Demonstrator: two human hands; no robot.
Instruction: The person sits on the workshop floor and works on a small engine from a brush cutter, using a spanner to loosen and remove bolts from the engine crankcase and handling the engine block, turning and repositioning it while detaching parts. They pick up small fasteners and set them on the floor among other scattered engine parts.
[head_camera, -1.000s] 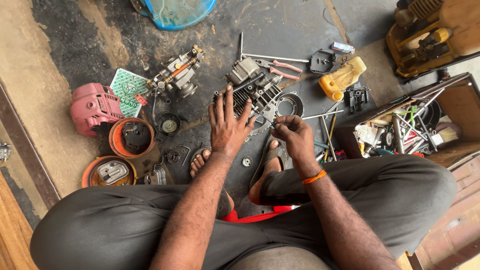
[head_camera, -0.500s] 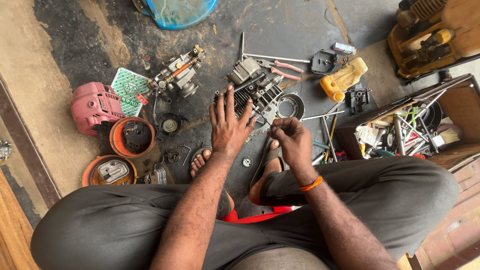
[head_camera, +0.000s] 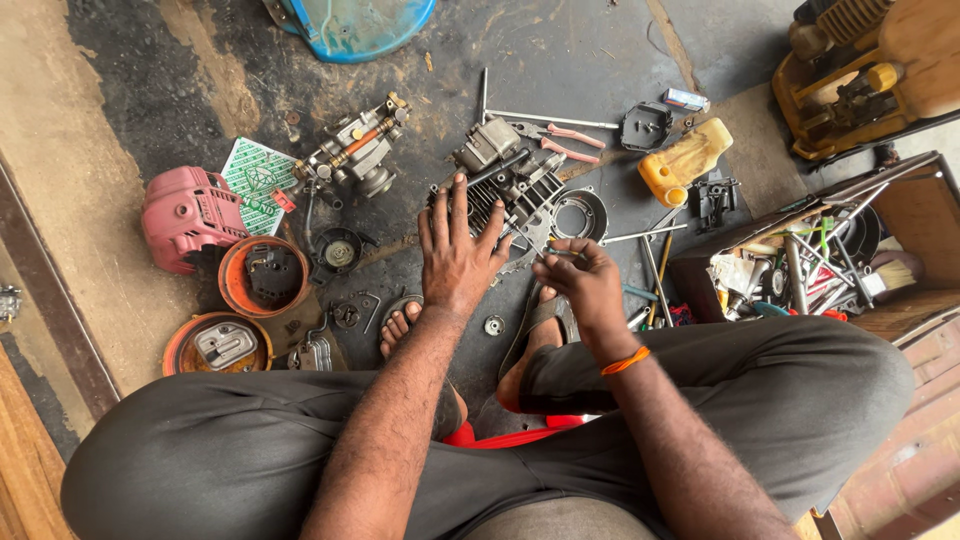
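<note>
I sit cross-legged on a stained concrete floor. My left hand lies flat with fingers spread on a small finned metal engine block in front of my feet. My right hand, with an orange band at the wrist, is closed around a thin tool whose tip points at the block's near side. A round metal ring lies just right of the block. A small washer rests on the floor between my feet.
A carburettor assembly and a pink engine cover lie to the left, with two orange round housings below. Pink-handled pliers, a yellow tank and loose rods lie to the right. A wooden toolbox stands at far right.
My right hand has shifted slightly towards the engine block with the thin tool. My left hand stays pressed on the block.
</note>
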